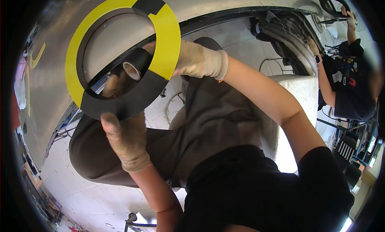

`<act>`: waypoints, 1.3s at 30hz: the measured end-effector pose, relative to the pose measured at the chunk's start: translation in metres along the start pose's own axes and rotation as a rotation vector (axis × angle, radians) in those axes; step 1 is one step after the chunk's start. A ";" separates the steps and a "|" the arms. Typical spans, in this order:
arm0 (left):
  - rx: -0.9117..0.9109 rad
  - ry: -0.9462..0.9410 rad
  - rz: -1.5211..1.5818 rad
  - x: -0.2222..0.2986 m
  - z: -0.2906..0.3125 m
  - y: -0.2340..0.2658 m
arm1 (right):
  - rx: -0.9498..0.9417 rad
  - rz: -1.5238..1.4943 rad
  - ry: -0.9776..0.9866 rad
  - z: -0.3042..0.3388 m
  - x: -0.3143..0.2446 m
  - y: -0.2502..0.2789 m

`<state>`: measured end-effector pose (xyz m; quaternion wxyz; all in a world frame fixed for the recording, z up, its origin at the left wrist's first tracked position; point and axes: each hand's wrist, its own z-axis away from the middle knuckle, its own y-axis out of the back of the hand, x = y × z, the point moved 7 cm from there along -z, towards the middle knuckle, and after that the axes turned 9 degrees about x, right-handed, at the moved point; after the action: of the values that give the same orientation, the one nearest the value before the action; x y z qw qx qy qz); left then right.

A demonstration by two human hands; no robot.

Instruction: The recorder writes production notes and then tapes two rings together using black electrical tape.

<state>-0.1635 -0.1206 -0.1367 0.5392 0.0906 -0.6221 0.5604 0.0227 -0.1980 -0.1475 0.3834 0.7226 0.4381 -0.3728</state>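
Note:
A flat ring (166, 39) with yellow and black sections is held up over the edge of a grey table. My left hand (130, 141), in a striped knit glove, grips its lower black section, thumb in front and fingers behind. Through the opening I see a roll of black tape (141, 60) with a pale core. My right hand (200, 61), gloved too, reaches behind the ring's right side and is closed round the tape roll; the ring hides part of its fingers.
The grey table (52, 43) curves across the top and left, with a yellow curved strip (38, 55) on it. At right a co-worker in a dark shirt (353, 79) holds a black ring (325, 3). A white block-like seat (294, 95) stands beside me.

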 end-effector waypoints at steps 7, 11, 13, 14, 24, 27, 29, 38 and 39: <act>0.167 0.034 0.125 -0.016 0.021 -0.027 | -0.011 -0.297 -0.624 0.036 -0.037 0.028; 0.125 0.081 0.171 -0.016 0.022 -0.027 | -0.133 -0.308 -0.943 0.026 -0.102 0.050; 0.094 0.064 0.179 -0.012 0.023 -0.023 | -0.012 -0.196 -0.871 -0.002 -0.109 0.037; 0.060 0.047 0.202 -0.008 0.023 -0.023 | 0.004 -0.199 -0.865 -0.009 -0.105 0.029; 0.039 0.116 0.124 -0.008 0.012 -0.012 | -0.028 -0.631 -1.272 -0.025 -0.084 -0.014; 0.188 0.089 0.062 0.004 0.010 0.006 | -0.001 -0.512 -0.737 -0.023 -0.126 0.005; 0.151 0.044 0.082 0.006 0.005 0.003 | -0.148 -0.392 -1.118 0.025 -0.143 0.011; -0.170 0.137 0.092 -0.002 0.012 -0.013 | 0.019 -0.287 -0.376 0.015 -0.017 -0.009; -0.121 0.061 0.094 -0.003 0.014 -0.015 | 0.046 -0.360 -0.304 0.009 -0.019 -0.006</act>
<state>-0.1589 -0.1384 -0.1269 0.5354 0.0115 -0.6416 0.5492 0.0086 -0.2108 -0.1359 0.3560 0.5768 0.4886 -0.5495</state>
